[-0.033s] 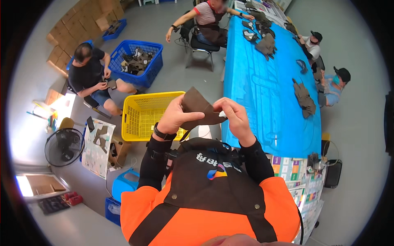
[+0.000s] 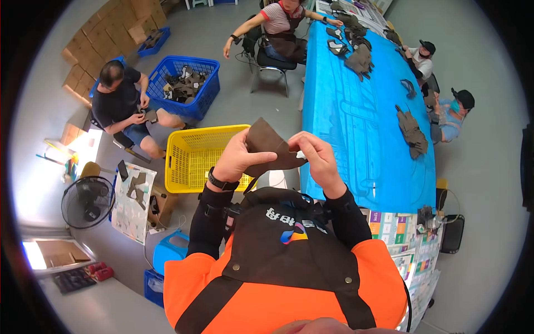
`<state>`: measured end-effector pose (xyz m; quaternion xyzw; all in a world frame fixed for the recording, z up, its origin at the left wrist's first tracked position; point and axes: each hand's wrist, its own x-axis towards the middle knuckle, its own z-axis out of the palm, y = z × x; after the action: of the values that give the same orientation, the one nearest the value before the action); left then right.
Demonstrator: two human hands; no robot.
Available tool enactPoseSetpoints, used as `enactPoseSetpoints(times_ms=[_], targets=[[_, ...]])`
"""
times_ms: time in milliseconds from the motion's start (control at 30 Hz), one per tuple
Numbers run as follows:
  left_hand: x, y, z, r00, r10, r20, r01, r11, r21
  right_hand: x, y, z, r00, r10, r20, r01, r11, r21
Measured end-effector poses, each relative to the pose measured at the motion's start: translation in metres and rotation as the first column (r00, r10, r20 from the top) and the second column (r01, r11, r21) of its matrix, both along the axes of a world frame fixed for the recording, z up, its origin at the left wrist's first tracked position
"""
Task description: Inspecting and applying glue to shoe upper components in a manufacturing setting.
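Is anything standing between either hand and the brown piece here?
Nothing visible blocks the left hand, which grips the brown piece directly. A small white bit shows by the right hand at the piece's right end; whether it lies between them is unclear.

The room is bright, and the light is quite even, with only soft shadows on the grey floor. At the left side, the white wall is overexposed with strong glare. The blue-covered desk shows pale sheen along its wrinkles. The fisheye lens bends straight edges, and black surrounds the round view. The hands look clear, but fine texture on the dark brown piece is perhaps lost.
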<state>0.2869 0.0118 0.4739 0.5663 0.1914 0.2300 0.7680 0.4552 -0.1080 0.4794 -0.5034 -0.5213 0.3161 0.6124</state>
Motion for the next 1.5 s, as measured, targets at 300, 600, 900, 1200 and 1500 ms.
enactPoseSetpoints(times_ms=[300,600,900,1200,1500], targets=[[0.011,-0.004,0.001,0.998,-0.019,-0.056,0.027,0.987,0.158,0.000,0.001,-0.004,0.983,-0.088,0.161,0.094,0.995,-0.026],[0.006,-0.005,-0.003,0.999,-0.019,-0.040,0.028,0.966,0.257,-0.003,0.003,-0.006,0.994,-0.027,0.104,0.029,0.999,-0.015],[-0.002,0.000,-0.004,0.996,-0.022,-0.083,0.044,0.961,0.273,-0.005,0.008,-0.013,0.998,-0.015,0.057,0.018,0.999,-0.044],[0.011,-0.001,0.000,0.992,-0.039,-0.117,0.078,0.932,0.354,0.006,-0.008,-0.011,0.991,-0.012,-0.133,-0.013,0.982,-0.191],[0.006,-0.002,-0.010,1.000,0.009,-0.022,-0.008,0.999,0.052,0.004,0.001,-0.017,0.979,-0.001,-0.206,-0.030,0.989,-0.145]])
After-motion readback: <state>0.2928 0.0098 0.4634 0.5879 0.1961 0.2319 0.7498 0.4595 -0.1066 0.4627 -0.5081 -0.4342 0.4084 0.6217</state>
